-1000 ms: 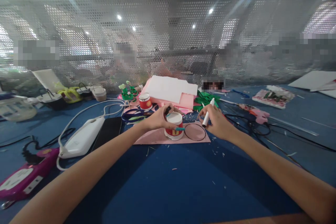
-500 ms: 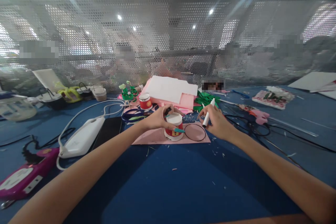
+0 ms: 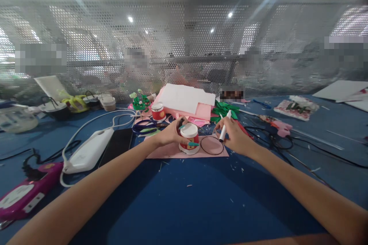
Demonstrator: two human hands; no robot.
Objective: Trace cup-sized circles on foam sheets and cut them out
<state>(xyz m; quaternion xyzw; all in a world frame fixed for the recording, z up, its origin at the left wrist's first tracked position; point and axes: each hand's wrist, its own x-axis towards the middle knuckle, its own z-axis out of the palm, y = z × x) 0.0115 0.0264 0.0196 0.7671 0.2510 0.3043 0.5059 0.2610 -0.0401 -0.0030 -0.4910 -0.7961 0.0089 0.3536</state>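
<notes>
Presently, left hand [image 3: 170, 133] has fingers clamped round the cup [image 3: 190, 139], contents hidden; right hand [image 3: 234, 134] has fingers closed on a marker [image 3: 225, 127]. Under the left fingers lies paper [image 3: 165, 151]; beyond them, another cup [image 3: 158, 112].

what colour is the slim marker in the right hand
White, with a black lower end. The slim marker in the right hand shows in the head view.

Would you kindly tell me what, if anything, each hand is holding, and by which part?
The left hand grips the red-and-white cup around its side; the right hand holds the white marker by its barrel.
</notes>
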